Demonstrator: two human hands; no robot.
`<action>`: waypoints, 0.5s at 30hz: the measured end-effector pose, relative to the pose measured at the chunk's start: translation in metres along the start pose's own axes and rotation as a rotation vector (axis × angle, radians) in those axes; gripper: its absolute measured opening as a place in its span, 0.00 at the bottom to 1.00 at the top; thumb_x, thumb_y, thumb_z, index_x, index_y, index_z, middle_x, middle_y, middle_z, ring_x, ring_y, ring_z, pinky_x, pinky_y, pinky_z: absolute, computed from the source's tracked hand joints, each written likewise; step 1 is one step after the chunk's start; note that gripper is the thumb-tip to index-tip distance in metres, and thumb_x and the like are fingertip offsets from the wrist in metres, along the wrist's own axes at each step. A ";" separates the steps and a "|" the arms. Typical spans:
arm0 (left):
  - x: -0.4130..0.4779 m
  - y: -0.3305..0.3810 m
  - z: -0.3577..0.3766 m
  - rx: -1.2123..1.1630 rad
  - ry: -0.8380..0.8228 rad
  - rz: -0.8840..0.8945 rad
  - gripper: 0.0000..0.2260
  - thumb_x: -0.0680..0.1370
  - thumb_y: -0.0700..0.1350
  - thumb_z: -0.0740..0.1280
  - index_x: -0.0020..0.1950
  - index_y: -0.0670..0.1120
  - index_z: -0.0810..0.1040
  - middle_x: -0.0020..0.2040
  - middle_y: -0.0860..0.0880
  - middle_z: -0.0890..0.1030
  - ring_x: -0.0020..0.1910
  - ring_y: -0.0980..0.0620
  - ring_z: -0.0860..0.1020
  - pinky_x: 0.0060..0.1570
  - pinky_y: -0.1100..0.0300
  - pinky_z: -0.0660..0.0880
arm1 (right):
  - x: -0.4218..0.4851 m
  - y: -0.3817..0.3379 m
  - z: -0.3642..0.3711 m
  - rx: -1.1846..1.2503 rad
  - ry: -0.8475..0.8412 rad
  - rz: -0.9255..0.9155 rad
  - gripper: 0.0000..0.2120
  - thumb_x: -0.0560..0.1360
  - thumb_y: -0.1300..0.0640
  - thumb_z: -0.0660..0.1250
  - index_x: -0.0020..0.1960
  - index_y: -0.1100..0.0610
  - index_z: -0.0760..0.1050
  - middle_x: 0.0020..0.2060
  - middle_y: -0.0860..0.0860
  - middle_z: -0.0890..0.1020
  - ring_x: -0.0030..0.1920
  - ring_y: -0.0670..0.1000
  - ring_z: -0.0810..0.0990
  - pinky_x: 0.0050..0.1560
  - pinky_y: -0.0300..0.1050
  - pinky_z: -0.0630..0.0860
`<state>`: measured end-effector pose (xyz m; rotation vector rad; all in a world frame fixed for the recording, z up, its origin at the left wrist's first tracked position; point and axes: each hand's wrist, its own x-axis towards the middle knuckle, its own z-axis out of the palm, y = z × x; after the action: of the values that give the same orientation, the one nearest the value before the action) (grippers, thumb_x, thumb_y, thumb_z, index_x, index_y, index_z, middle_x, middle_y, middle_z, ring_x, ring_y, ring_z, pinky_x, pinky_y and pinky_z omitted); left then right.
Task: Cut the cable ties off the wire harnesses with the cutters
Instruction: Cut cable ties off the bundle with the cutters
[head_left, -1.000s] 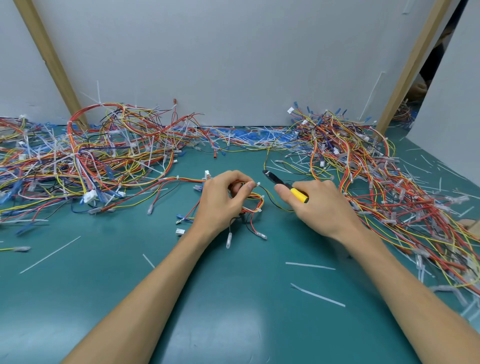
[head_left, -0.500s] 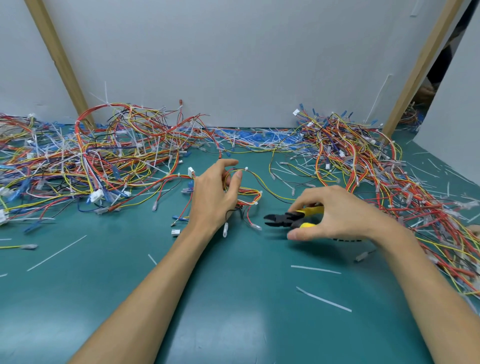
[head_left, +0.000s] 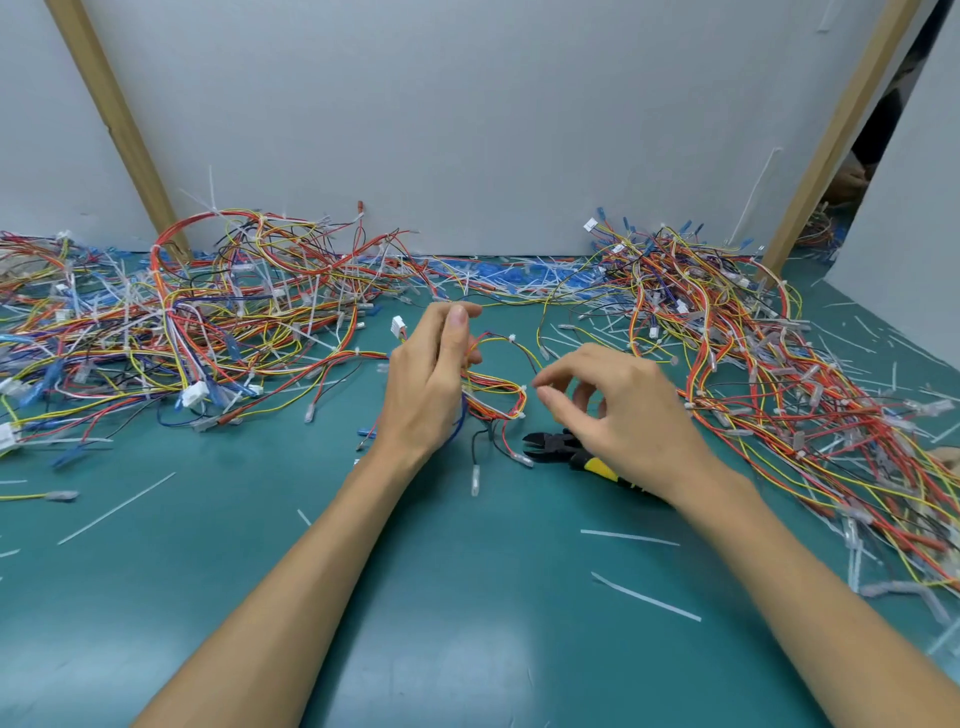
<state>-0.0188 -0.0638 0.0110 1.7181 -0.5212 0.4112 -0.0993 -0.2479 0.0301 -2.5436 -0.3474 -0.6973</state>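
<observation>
A small wire harness (head_left: 496, 400) of red, yellow and orange wires, bound with white cable ties (head_left: 522, 388), lies looped at the table's middle. My left hand (head_left: 428, 384) grips its left side, thumb pointing up. My right hand (head_left: 618, 410) hovers to the right of the loop with fingers curled. Its thumb and forefinger tips sit slightly apart beside a white tie, and I cannot tell whether they touch it. The cutters (head_left: 558, 448), black jaws and yellow handles, lie on the green mat under my right hand, released.
A big tangle of harnesses (head_left: 171, 322) fills the left back of the green mat (head_left: 467, 597), another pile (head_left: 769, 374) the right. Cut tie strips (head_left: 644, 596) lie scattered in front. A white wall with wooden posts closes the back.
My right hand laid the cutters down on the mat and moved up and left to the harness loop. My left hand closed on the harness again and lifted it a little.
</observation>
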 end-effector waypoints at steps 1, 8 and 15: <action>0.000 0.002 -0.001 -0.037 -0.013 -0.003 0.18 0.84 0.55 0.51 0.59 0.48 0.78 0.39 0.47 0.80 0.42 0.55 0.81 0.45 0.59 0.73 | 0.002 -0.002 0.006 -0.025 -0.049 0.009 0.04 0.78 0.50 0.70 0.50 0.47 0.82 0.44 0.42 0.80 0.37 0.43 0.79 0.45 0.50 0.77; -0.002 0.002 -0.011 -0.023 -0.071 0.021 0.21 0.84 0.55 0.50 0.62 0.49 0.79 0.44 0.50 0.84 0.49 0.56 0.82 0.54 0.51 0.76 | 0.031 -0.001 0.030 -0.279 -0.384 0.004 0.15 0.73 0.33 0.68 0.49 0.44 0.79 0.41 0.42 0.75 0.49 0.49 0.78 0.42 0.46 0.70; 0.012 -0.005 -0.024 0.060 0.431 0.158 0.12 0.84 0.49 0.55 0.61 0.46 0.73 0.57 0.50 0.74 0.58 0.51 0.72 0.61 0.54 0.70 | 0.080 0.008 -0.012 0.243 -0.582 0.141 0.16 0.77 0.42 0.70 0.36 0.50 0.82 0.30 0.48 0.80 0.29 0.45 0.72 0.32 0.39 0.67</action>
<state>-0.0056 -0.0409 0.0185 1.5879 -0.3306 0.8938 -0.0348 -0.2515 0.0786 -2.4564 -0.4066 0.1472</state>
